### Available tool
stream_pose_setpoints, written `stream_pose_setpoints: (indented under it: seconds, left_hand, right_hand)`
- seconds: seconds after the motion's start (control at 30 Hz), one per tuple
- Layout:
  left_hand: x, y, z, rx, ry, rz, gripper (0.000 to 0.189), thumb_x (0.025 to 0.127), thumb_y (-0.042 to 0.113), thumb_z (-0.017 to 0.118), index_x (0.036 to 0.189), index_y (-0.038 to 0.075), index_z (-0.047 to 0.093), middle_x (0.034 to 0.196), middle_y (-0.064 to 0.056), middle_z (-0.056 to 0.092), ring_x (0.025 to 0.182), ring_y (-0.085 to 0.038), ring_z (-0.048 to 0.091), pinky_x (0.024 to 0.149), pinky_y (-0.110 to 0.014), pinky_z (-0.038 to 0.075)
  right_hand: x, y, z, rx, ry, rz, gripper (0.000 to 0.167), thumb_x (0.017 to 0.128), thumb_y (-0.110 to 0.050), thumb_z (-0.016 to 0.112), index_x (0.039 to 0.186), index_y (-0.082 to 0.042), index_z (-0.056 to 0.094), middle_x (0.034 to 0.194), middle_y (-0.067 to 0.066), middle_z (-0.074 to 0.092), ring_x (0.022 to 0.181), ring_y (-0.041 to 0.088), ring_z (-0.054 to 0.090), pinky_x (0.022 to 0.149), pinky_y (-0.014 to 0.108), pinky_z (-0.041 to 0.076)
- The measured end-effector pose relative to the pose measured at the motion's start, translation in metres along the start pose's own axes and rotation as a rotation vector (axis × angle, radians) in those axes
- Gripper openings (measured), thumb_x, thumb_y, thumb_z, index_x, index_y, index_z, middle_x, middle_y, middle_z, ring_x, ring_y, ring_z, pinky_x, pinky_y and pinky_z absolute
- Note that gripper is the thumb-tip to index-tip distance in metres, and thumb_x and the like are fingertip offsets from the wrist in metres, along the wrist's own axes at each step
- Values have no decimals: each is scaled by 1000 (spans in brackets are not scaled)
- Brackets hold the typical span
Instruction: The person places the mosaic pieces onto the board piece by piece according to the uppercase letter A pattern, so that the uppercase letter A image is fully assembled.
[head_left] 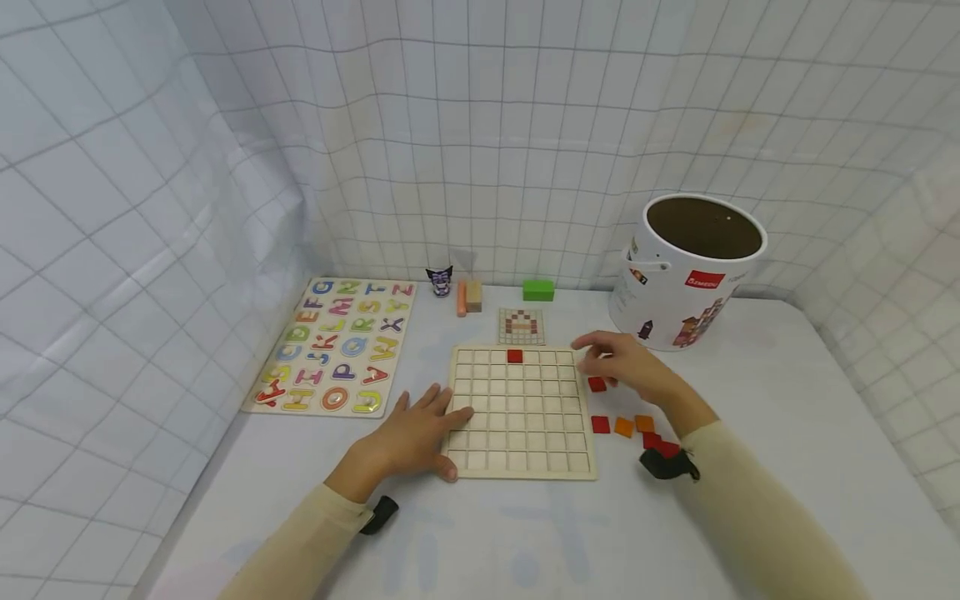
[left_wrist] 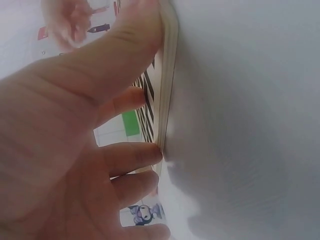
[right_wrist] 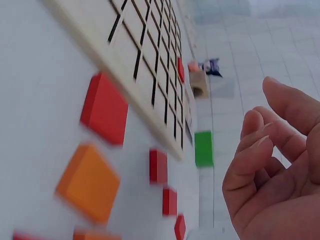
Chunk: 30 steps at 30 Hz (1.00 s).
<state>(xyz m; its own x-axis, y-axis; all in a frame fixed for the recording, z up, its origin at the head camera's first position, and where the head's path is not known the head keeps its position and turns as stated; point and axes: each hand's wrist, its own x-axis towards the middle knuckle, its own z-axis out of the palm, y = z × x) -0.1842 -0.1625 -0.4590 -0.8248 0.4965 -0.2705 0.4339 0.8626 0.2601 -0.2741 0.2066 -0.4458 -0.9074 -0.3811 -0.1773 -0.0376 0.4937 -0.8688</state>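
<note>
farthest loose red square tile [head_left: 597, 384]: just right of the pale wooden grid board [head_left: 516, 422].
right hand [head_left: 630, 364] nearer, fingers loosely curled, nothing seen gripped; left hand [head_left: 412, 435] spread at the board's left edge.

The grid board [head_left: 516, 422] is showing smooth, matt wood, and its edge is revealing plywood-like layers. The square tiles [right_wrist: 106, 110] are looking like smooth painted wood. The bucket [head_left: 667, 292] is showing a smooth, slightly glossy wall. The checked sheet [head_left: 480, 108] is shining faintly, like creased plastic film. The right sleeve [head_left: 757, 508] is resembling matt cloth.
</note>
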Motion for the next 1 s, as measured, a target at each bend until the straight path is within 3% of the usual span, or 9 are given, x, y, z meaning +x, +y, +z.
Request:
stream_pose_setpoints:
  seconds: [0.2,0.37,0.47,0.63,0.87,1.0]
  left_hand:
    - [0,2,1,-16,7,10,96,71,49,86,154,23,47,165,-21,28,155,-40,17,116,-71,16]
    - [-2,0,1,-2,8,-8,97,70,50,86,155,24,46,165,-21,28,155,-39,17,116,-71,16]
    - [-2,-1,2,-6,15,-8,97,70,50,86,155,24,46,165,-20,27,155,-39,16,117,-69,16]
    - [-3,-1,2,-20,18,5,95,71,49,86,154,22,47,165,-21,28,155,-42,14,118,-67,18]
    - [-3,1,0,66,37,24,95,71,53,84,153,24,49,162,-22,33,141,-41,37,112,-60,34]
    - [-4,3,-2,81,39,32,94,70,53,85,153,23,50,160,-23,36,133,-40,42,110,-57,37]
  right_hand:
    - [-70,47,-61,62,193,109,51,100,-30,66,143,-5,52,104,6,55,89,30,56,73,30,53]
    - [-102,76,-88,138,256,153,47,101,-35,65,142,-15,54,104,-6,55,93,19,55,78,28,53]
    - [-106,86,-95,102,247,170,51,101,-34,65,144,-11,52,105,-6,55,92,15,56,77,27,53]
    - [-101,95,-100,-82,201,216,60,100,-33,66,147,-1,47,111,7,56,88,18,57,73,27,52]
    - [-90,100,-92,-201,127,205,57,98,-30,68,144,-2,51,121,18,56,97,26,54,73,28,51]
    - [-86,99,-88,-244,117,205,55,97,-27,69,143,-3,53,121,19,56,101,28,53,74,29,52]
